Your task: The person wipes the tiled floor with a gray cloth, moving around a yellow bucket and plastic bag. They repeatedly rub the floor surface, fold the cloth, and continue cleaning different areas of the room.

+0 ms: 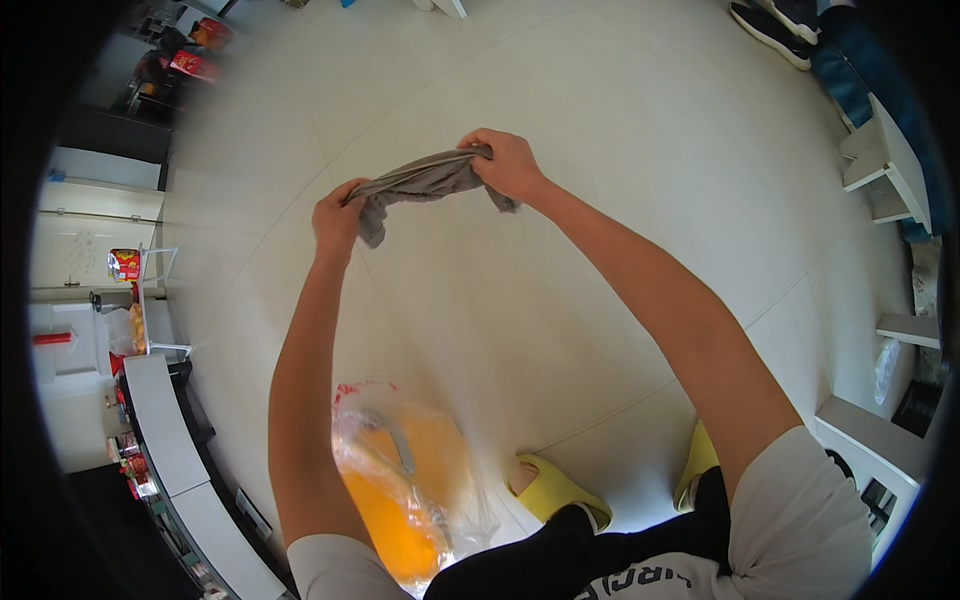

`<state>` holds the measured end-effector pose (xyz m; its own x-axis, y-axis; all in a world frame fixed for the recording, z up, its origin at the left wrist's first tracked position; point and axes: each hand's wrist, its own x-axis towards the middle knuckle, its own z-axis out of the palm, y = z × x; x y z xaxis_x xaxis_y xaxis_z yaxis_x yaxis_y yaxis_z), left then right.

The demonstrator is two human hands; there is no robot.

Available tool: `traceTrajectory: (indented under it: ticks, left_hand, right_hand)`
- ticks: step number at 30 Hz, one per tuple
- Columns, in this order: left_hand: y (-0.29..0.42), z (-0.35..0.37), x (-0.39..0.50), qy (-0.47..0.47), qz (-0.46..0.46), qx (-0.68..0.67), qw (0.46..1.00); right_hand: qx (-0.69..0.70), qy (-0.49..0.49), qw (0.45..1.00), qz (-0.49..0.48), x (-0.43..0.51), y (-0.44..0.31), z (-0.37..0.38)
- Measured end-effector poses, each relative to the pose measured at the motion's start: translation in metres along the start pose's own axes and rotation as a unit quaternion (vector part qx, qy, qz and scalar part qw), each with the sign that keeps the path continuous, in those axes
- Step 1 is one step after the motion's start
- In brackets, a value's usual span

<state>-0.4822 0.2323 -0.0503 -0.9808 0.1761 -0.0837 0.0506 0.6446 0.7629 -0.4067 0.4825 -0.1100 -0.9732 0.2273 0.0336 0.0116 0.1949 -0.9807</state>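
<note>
A grey-brown cloth (427, 178) is stretched between my two hands, above the tiled floor. My left hand (339, 219) grips one end, and a loose corner droops just beside the fingers. At the other end my right hand (508, 165) has the bunched fabric in its fist, with a short flap hanging below. The middle of the cloth is gathered into folds. Both arms reach forward, away from my body.
Near my feet lies a clear plastic bag (450, 487) around something orange-yellow. I wear yellow slippers (559, 491). A white-fronted cabinet (165, 427) runs along the left. White shelving (889, 165) and dark shoes (772, 34) are on the right.
</note>
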Motion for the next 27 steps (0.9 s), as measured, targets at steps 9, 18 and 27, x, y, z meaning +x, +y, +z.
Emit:
traceTrajectory:
  ticks: [9, 18, 27]
  left_hand:
    - [-0.012, 0.153, 0.115, 0.019, 0.547, 0.402, 0.734]
    - [-0.131, 0.110, 0.167, 0.017, 0.288, 0.388, 0.875]
    - [-0.134, 0.092, 0.083, -0.015, 0.070, 0.510, 0.857]
  right_hand:
    - [-0.263, 0.105, 0.952, -0.118, -0.040, 0.127, 0.042]
    - [-0.241, 0.121, 0.956, -0.112, 0.064, 0.128, 0.074]
    - [-0.316, -0.098, 0.938, -0.099, 0.120, 0.118, 0.085]
